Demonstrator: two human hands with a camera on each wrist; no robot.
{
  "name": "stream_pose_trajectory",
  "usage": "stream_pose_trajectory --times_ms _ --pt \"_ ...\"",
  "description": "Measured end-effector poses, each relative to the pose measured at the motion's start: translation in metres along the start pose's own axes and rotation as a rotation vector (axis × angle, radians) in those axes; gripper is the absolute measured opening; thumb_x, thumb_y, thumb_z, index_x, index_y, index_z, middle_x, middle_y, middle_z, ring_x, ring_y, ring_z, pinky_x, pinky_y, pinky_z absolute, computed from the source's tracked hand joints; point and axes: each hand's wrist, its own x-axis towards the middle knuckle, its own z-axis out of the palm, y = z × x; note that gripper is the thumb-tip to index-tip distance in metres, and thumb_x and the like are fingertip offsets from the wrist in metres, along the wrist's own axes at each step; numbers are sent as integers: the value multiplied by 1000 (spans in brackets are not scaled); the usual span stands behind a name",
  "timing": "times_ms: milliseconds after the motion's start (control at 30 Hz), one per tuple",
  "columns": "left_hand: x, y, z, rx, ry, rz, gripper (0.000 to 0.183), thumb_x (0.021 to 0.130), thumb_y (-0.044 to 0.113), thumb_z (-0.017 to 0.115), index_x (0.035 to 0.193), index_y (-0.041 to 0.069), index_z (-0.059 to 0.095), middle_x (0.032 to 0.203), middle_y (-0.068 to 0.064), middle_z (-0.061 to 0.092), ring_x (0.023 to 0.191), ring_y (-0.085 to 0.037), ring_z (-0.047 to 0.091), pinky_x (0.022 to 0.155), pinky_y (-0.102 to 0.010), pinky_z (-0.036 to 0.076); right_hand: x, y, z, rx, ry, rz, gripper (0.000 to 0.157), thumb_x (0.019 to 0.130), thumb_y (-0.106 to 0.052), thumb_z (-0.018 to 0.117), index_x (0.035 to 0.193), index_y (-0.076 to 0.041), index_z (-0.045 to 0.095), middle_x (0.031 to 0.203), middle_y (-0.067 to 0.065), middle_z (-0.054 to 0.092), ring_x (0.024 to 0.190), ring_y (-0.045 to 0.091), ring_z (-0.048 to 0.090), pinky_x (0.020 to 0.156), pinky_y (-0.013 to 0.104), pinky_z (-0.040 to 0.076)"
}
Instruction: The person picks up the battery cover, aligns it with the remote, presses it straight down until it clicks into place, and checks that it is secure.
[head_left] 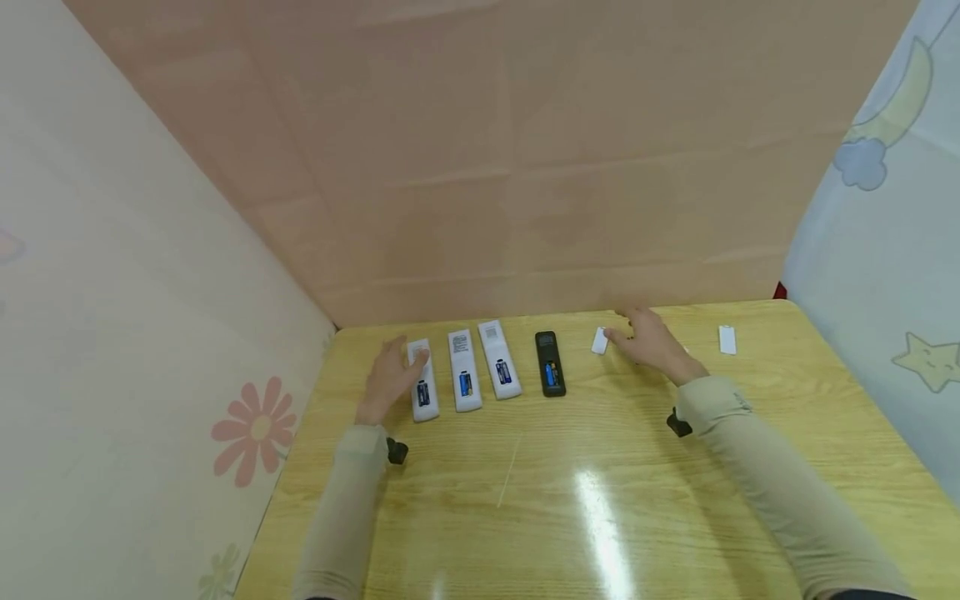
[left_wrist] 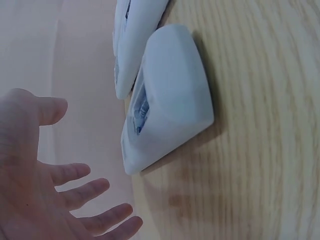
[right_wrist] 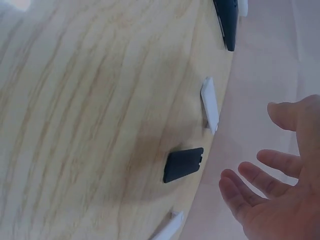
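Three white remote controls lie in a row, back up, with batteries showing in their uncovered compartments: the leftmost [head_left: 426, 408], a middle one [head_left: 461, 362] and a third [head_left: 492, 343]. To their right lies a black remote control [head_left: 551, 340], also uncovered. My left hand [head_left: 387, 377] hovers over the leftmost remote's left side, fingers spread and holding nothing. Above the loose battery covers is my right hand [head_left: 651, 342], fingers relaxed and holding nothing. A white cover [head_left: 599, 341] lies near its thumb. In the right wrist view, a black cover [right_wrist: 183, 164] lies nearby; the hand hides it from the head view.
Another white battery cover [head_left: 727, 340] lies at the far right of the wooden table [head_left: 540, 483]. A small white piece [head_left: 686, 350] peeks out beside the right wrist. A fabric backdrop [head_left: 510, 183] rises behind the table, with patterned cloth [head_left: 135, 333] on the left.
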Motion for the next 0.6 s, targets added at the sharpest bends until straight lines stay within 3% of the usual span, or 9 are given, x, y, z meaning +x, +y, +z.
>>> stream_pose_trajectory --times_ms 300,500,600 --pt "1 -9 7 -1 -37 -28 84 98 62 47 154 1 31 155 -22 36 142 -41 35 116 -59 30 0 6 9 22 6 -2 58 102 -26 58 144 11 42 145 31 43 117 50 55 92 61 49" --pt "-2 -10 11 17 -42 -41 80 98 58 53 150 -1 38 144 -22 48 132 -39 47 111 -58 37 -1 14 17 17 10 -24 54 103 -23 57 140 13 45 140 32 46 115 46 56 93 60 49" --pt "-4 -8 11 29 -33 -55 73 97 58 54 141 -1 47 131 -21 55 118 -37 55 101 -55 46 1 16 20 19 15 -34 53 102 -22 58 138 14 46 137 33 48 114 46 56 93 59 49"
